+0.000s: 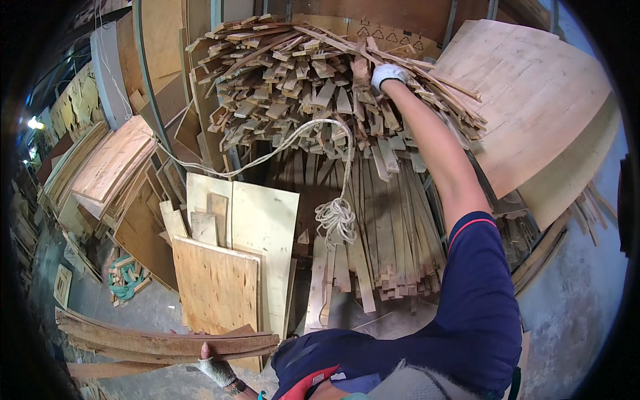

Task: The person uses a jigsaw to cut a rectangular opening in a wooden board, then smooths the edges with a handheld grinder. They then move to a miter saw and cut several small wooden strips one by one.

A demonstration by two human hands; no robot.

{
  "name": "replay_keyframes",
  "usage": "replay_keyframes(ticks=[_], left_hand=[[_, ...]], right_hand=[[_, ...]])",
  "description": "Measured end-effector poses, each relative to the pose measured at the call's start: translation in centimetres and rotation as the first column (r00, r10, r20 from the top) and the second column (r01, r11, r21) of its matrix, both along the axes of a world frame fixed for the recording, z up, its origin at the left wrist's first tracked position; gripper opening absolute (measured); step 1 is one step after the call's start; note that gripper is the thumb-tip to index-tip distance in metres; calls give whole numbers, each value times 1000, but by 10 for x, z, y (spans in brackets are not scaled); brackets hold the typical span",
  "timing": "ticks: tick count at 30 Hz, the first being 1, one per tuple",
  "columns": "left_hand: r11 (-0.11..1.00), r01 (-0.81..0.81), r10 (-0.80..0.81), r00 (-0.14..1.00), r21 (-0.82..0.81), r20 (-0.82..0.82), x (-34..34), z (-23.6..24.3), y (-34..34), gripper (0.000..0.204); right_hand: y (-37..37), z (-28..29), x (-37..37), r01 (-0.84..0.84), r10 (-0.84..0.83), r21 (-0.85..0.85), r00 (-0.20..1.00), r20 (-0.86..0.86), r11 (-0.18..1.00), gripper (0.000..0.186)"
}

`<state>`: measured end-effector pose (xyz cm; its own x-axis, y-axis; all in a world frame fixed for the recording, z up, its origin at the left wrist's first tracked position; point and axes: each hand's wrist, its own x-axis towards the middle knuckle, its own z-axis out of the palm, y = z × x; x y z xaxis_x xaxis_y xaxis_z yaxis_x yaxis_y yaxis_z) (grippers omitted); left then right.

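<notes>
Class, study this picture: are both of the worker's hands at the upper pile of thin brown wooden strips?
No, the right hand is at the pile, but the left hand holds long brown wooden boards.

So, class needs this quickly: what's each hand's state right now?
Left hand: closed, holding long wooden planks.
Right hand: at the piled wood strips; its grip can't be told.

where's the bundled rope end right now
In the head view, the bundled rope end hangs near the centre, before the lower wood strips, just right of the pale panel.
</notes>
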<state>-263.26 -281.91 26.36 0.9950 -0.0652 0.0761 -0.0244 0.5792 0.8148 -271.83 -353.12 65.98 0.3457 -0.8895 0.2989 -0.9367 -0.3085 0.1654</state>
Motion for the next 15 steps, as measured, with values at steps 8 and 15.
replay_keyframes(ticks=[8,15], left_hand=[[997,-71,71,997,-27,-9,3,-5,5,103],[991,108,-110,994,-76,-24,2,-13,-11,99]], right_hand=[[35,65,-32,-3,38,-238,989,144,971,47],[19,109,-170,103,28,-546,974,226,832,37]])
